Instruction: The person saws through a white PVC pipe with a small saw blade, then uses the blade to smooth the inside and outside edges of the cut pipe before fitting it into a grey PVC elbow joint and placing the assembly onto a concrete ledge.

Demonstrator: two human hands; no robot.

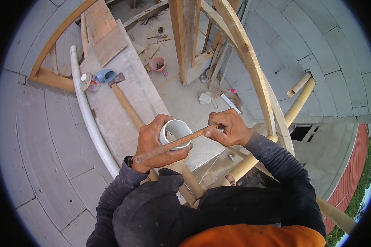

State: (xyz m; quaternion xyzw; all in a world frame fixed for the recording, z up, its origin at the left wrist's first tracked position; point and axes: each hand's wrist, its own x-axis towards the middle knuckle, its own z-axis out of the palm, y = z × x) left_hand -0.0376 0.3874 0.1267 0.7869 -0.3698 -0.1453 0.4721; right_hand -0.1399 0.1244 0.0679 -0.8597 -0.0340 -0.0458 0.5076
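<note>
My left hand [148, 143] grips a short piece of white PVC pipe [180, 125], its mouth tilted up towards me. The rim looks uneven at the right. Between the thumb and fingers of my right hand [230, 128] is one end of a rusty, narrow metal bar [176, 142], which looks like a file. It lies slantwise across the near edge of the pipe's mouth, and its far end reaches over my left hand to the wrist. Beyond my left hand, a hatchet-like tool [123, 97] with a wooden handle rests on a board platform [136, 77].
A long white pipe [88, 117] runs along the block wall [55, 129] at left. A blue pipe elbow [105, 75] and a jar [89, 82] stand near it. Wooden posts [185, 40], a curved timber [250, 61] and bamboo poles [244, 165] surround me. Far below lies a littered floor [179, 92].
</note>
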